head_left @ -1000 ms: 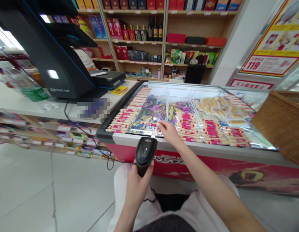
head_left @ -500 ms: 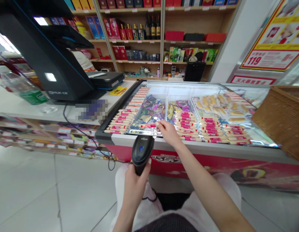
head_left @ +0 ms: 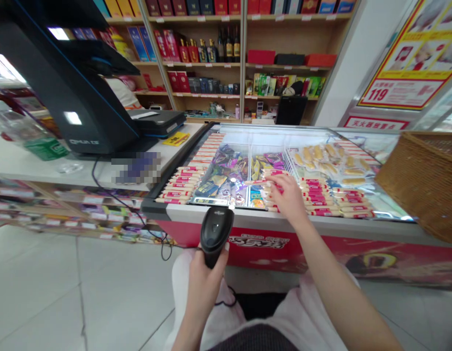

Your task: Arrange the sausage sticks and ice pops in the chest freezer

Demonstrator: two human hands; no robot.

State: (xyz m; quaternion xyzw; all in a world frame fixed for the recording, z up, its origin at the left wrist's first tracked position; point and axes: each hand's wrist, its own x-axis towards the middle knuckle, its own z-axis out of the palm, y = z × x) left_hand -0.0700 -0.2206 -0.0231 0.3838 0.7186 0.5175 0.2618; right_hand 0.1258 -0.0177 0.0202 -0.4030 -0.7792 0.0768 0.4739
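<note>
Black scanner (head_left: 215, 231) clenched in left hand (head_left: 206, 280), right hand (head_left: 289, 197) grip pinching red sausage stick (head_left: 255, 182)

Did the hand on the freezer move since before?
Yes. The right hand, pinching a snack stick, slid to the right across the freezer lid, past the white divider between its compartments.
</note>
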